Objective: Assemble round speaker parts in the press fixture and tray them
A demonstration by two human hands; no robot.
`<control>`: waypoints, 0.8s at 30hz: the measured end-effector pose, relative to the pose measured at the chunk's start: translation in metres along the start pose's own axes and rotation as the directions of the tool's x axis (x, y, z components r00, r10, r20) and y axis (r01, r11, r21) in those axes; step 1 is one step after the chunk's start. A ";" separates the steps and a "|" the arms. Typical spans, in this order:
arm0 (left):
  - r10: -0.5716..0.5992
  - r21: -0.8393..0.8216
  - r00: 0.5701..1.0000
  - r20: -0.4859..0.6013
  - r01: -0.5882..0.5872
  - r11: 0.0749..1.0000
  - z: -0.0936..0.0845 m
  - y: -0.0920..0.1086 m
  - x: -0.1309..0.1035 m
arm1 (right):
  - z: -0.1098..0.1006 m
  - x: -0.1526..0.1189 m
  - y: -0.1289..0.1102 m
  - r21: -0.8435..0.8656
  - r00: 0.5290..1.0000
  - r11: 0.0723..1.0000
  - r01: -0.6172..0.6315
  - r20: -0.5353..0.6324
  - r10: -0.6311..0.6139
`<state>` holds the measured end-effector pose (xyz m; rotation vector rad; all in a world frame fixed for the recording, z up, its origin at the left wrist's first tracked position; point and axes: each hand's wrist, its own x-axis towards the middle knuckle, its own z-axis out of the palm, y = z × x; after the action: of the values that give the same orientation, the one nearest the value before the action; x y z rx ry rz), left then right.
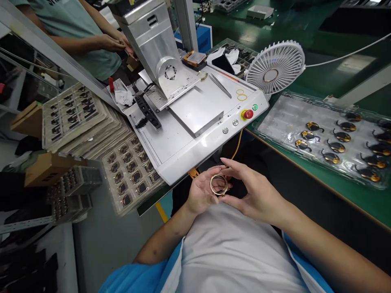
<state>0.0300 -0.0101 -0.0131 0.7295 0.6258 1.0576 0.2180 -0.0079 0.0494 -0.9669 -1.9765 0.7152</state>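
Note:
A round gold-coloured ring frame [211, 185] is held in front of my body, below the front edge of the white machine. My left hand [200, 191] cups it from the left, fingers curled behind it and thumb along its lower edge. From the right, my right hand [249, 189] reaches to it with thumb and forefinger spread in a wide curve, the thumb tip by the ring's lower right side. The middle of the ring looks open, with my left fingers showing through.
The white machine [183, 150] has a metal press head [155, 44] and a red button [248, 114]. Tweezers [220, 85] lie on it. A fan [275, 67] and a parts tray [284, 122] are right; stacked trays [105, 138] are left. Another person's hands [114, 42] are behind.

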 end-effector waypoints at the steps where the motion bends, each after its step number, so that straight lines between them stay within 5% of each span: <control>1: 0.007 0.006 1.000 0.019 -0.007 1.000 -0.001 0.000 0.000 | 0.000 -0.001 -0.001 0.000 1.000 1.000 0.001 0.010 -0.001; 11: 0.110 0.005 0.993 -0.041 -0.109 0.994 -0.004 -0.002 0.004 | 0.000 0.003 -0.004 -0.050 0.999 0.999 0.008 0.045 -0.006; 15: 0.171 0.000 0.985 -0.031 -0.171 0.985 -0.010 0.001 0.007 | -0.021 0.002 0.034 -0.157 0.999 0.987 -0.026 0.016 0.029; 17: 0.203 0.040 0.979 -0.010 -0.203 0.978 -0.016 0.001 0.005 | -0.050 -0.001 0.069 -0.278 0.983 0.944 -0.179 -0.076 0.164; 19: 0.248 0.081 0.969 0.005 -0.248 0.965 -0.024 -0.001 0.002 | -0.091 -0.006 0.103 -0.423 0.890 0.783 -0.456 -0.193 0.414; 21: 0.277 0.113 0.961 0.017 -0.278 0.954 -0.031 -0.003 -0.001 | -0.133 -0.010 0.129 -0.534 0.709 0.503 -0.680 -0.302 0.638; 23: 0.284 0.136 0.958 0.027 -0.285 0.949 -0.035 -0.004 -0.003 | -0.167 -0.012 0.143 -0.592 0.600 0.326 -0.737 -0.350 0.720; 24: 0.283 0.143 0.959 0.032 -0.284 0.948 -0.035 -0.005 -0.003 | -0.179 -0.011 0.148 -0.613 0.582 0.290 -0.735 -0.351 0.733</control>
<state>0.0049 -0.0062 -0.0384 0.9738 0.6045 1.2806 0.4289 0.0878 0.0261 -2.4960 -1.7096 0.3412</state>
